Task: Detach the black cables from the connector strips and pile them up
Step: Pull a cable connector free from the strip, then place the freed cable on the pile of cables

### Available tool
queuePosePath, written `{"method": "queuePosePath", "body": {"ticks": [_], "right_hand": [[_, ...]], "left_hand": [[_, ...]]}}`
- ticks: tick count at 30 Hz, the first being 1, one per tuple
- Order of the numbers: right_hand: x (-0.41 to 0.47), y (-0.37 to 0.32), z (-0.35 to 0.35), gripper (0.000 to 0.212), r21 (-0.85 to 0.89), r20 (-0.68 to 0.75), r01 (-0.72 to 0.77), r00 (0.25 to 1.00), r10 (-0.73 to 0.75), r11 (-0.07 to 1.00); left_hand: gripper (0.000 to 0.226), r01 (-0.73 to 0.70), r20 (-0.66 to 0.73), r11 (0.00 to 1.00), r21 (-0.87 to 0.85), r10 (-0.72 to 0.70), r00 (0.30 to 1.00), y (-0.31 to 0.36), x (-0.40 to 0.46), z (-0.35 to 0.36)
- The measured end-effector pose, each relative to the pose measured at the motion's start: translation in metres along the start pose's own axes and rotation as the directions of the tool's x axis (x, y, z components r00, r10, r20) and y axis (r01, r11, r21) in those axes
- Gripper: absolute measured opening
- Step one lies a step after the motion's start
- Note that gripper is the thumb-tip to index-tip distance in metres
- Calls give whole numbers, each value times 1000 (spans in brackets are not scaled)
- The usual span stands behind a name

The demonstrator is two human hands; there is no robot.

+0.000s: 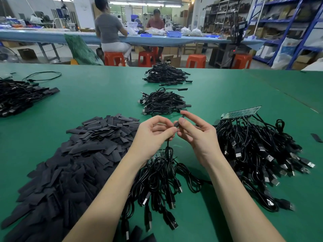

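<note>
From the head camera, your two hands meet above the green felt-covered worktable (227, 95). Your left hand (153, 135) has its fingers curled, thumb and forefinger pinching a thin black cable (168, 145) that drops from the pinch toward the table. Your right hand (197, 135) pinches the small flat black connector end (176, 124) of that same cable between thumb and forefinger, its other fingers loosely spread. The two pinches sit just beside each other.

Directly below your hands, on the worktable, lies a bundle of black USB cables (157, 186), its top end at a green connector strip (158, 155) that is partly hidden under your left wrist; whether each cable is still joined to it you cannot tell. To the right of your hands lies a larger tangle of black USB cables (253, 154) hanging off a long green connector strip (243, 112).

Left of your hands spreads a broad heap of flat black sleeve pieces (75, 161). Beyond your hands sits a small pile of loose black cables (162, 102), and farther beyond it a second such pile (166, 75). At the far left edge lies another dark mass of cables (19, 96).
</note>
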State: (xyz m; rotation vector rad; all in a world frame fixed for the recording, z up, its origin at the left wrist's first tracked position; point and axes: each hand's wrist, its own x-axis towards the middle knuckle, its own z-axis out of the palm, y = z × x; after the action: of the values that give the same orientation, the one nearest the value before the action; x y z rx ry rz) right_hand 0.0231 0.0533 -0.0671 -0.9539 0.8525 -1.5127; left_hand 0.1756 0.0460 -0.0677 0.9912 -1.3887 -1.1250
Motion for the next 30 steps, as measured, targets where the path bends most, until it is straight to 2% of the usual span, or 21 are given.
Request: {"method": "queuePosePath", "body": {"ticks": [2, 4, 5, 7, 10, 12, 15, 18, 20, 23, 26, 28, 30], "right_hand": [[3, -2, 0, 24, 46, -53, 10, 999, -8, 999], [6, -8, -3, 22, 130, -123, 29, 992, -13, 991], [8, -11, -5, 22, 166, -155, 40, 988, -14, 985], [9, -14, -11, 25, 207, -205, 61, 979, -18, 976], [10, -14, -16, 30, 212, -265, 62, 964, -4, 975], [12, -14, -17, 34, 127, -281, -14, 959, 50, 992], [14, -14, -21, 33, -106, -258, -167, 957, 135, 980], [12, -9, -23, 24, -321, -211, -227, 964, 164, 919], [10, -5, -22, 19, -430, -164, -224, 972, 169, 874], [9, -2, -18, 16, -590, -87, -185, 982, 166, 786], [8, 1, -15, 13, -705, -4, -125, 985, 173, 698], [6, 2, -15, 13, -746, 36, -107, 979, 200, 658], [5, 4, -15, 12, -777, 56, -98, 973, 224, 622]], "left_hand": [[22, 95, 53, 976, 194, -107, 993, -1, 1, 0], [32, 147, 133, 906, 397, -215, 968, -2, -1, -1], [31, 152, 169, 891, 428, -244, 955, -2, -2, 0], [28, 163, 203, 908, 386, -256, 945, 0, -5, 2], [33, 164, 130, 923, 349, -221, 967, 5, -2, 1], [28, 138, 48, 929, 344, -164, 985, 8, 3, -1], [22, -21, -71, 884, 467, 62, 996, 14, 17, -1], [21, -187, -46, 702, 687, 299, 953, 24, 49, 3], [19, -224, 40, 514, 828, 345, 938, 27, 79, 6], [23, -233, 149, 252, 939, 312, 938, 18, 122, 12], [25, -217, 199, 45, 975, 251, 947, 1, 148, 15], [28, -212, 215, -38, 977, 188, 958, -11, 157, 11], [31, -204, 207, -41, 978, 150, 967, -20, 162, 5]]}}
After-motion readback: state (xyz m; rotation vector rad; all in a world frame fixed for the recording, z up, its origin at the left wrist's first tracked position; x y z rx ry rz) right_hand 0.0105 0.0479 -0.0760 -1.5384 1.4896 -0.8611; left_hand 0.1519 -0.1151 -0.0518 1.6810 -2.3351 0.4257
